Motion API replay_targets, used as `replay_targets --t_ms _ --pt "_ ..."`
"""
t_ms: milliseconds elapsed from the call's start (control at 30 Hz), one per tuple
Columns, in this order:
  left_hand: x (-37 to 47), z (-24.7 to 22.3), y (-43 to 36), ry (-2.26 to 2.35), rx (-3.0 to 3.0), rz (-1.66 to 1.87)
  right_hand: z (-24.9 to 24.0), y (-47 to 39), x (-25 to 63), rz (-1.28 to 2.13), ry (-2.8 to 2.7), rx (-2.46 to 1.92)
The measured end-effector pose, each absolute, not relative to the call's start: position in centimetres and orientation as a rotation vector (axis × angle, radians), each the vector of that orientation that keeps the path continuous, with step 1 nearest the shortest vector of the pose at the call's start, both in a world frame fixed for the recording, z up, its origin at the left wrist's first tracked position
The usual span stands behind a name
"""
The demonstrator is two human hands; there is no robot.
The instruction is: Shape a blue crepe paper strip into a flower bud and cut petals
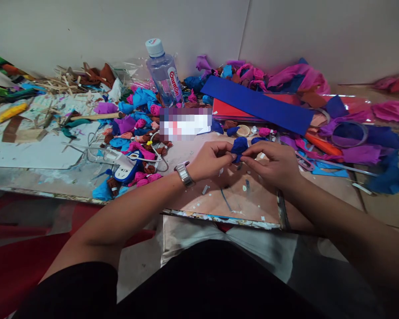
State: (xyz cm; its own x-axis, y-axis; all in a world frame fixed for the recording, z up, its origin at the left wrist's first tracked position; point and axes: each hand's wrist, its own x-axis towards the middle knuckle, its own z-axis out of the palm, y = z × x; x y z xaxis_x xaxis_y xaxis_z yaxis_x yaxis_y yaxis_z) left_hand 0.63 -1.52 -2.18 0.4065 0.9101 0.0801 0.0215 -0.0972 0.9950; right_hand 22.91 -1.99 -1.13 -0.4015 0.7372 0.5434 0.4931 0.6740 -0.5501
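Between my two hands, above the middle of the table, is a small crumpled piece of dark blue paper. My left hand, with a metal watch on its wrist, pinches the piece from the left. From the right, the thumb and fingers of my right hand hold its other edge. Just behind the hands lie a roll of tape, more dark blue bits and a pink bit. A long blue strip rests on red sheets farther back.
A clear bottle stands at the back, amid crumpled colored paper. Left of my hands are a blue-and-white power strip and cables. Wood sticks and a yellow-handled tool lie at far left. On the right are an orange cutter and a clear ring.
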Motion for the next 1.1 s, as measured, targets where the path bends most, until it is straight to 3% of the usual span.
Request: replay_targets --t_ms 267,633,1100 --pt "0.8 -2.1 -1.7 0.871 1.493 0.915 -1.4 -2.3 22.9 0.458 -2.017 -0.995" --pt "1.0 -2.4 -1.6 0.758 1.407 0.968 -2.3 -1.9 22.8 0.840 -1.810 -0.923" --pt "0.8 -2.1 -1.5 0.740 1.406 0.921 -1.6 -2.1 22.0 0.909 -1.690 -1.000"
